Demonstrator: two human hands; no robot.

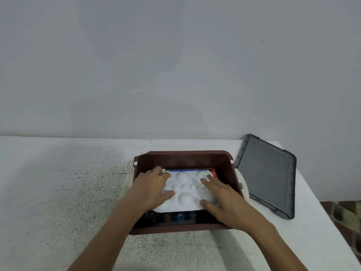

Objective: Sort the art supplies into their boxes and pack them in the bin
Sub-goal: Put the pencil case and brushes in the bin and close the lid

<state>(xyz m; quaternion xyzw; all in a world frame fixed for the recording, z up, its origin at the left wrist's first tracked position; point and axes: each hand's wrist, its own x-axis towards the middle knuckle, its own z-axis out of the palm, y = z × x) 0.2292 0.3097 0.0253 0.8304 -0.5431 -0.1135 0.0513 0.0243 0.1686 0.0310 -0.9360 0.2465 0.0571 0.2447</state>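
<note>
As palette [188, 185] sits in bin [183, 153], left hand [154, 189], right hand [224, 200] press it, apparently unclenched.

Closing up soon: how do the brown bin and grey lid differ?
The brown bin is deep and holds a palette; the grey lid is flat, holding nothing. The left hand and right hand rest in the bin, not on the lid. Bin and lid share the table.
</note>
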